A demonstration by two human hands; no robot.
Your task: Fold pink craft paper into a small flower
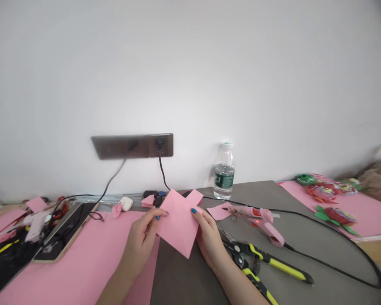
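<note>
A pink paper square (178,222), turned corner-down with a crease across it, is held up between my two hands over the grey table. My left hand (143,233) pinches its left corner between thumb and fingers. At its right edge my right hand (208,232) grips it, thumb on the front face and the other fingers behind. A pink strip (194,197) shows behind the square's upper right edge. Just right of my right hand lies a small pink paper piece (219,212).
Right of my hands are a pink glue gun (263,218) with a trailing cord and yellow-black pliers (281,263). A water bottle (224,173) stands by the wall. Leftward lie a phone (65,233) and pink sheet (82,258). Fabric pieces (336,216) are far right.
</note>
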